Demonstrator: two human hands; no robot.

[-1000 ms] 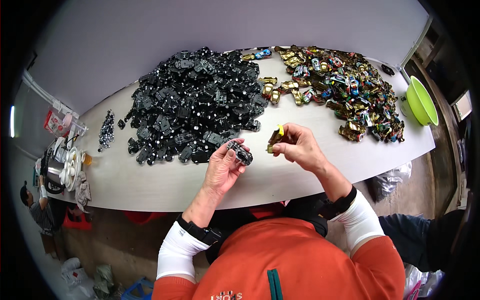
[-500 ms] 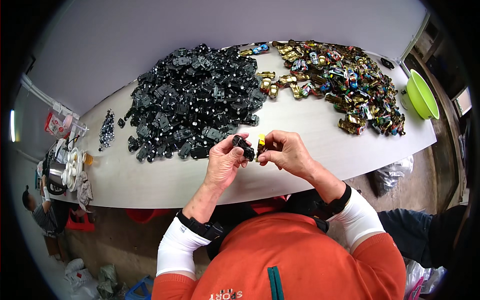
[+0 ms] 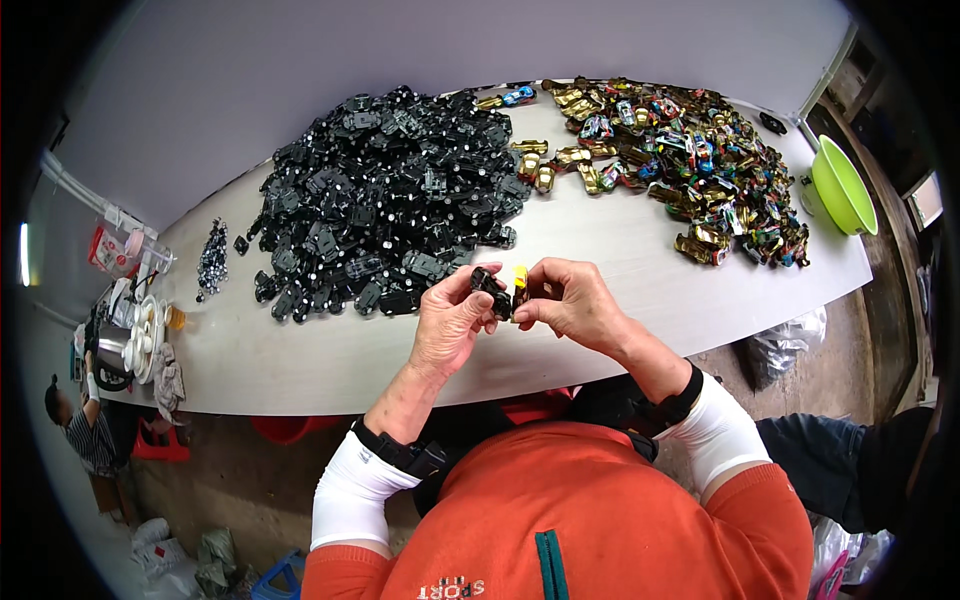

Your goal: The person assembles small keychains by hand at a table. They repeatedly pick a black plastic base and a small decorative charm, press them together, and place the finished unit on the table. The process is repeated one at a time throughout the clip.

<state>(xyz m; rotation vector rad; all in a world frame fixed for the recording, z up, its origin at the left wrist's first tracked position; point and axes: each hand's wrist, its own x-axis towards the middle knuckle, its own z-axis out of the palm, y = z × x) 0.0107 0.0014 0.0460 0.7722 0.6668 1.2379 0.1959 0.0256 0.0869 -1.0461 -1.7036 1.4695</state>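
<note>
My left hand (image 3: 449,322) is closed on a black toy car chassis (image 3: 490,291) with small wheels, held above the table's near part. Beside it, my right hand (image 3: 572,303) pinches a yellow and gold toy car body (image 3: 520,283), turned on edge. The two pieces are close together, and whether they touch is hard to tell. Beyond my left hand rises a big heap of black toy car chassis (image 3: 390,200). To the right lies a pile of shiny gold and multicoloured toy car bodies (image 3: 700,165).
A lime green basin (image 3: 843,190) stands at the table's right end. On the left are a small pile of shiny little parts (image 3: 212,258), stacked white cups (image 3: 148,335), a metal kettle (image 3: 112,346) and a cloth (image 3: 169,383). Another person (image 3: 90,425) is at the far left.
The chassis and the car body have come slightly closer together between my hands. Both hands keep their grip, and the heaps look unchanged.
</note>
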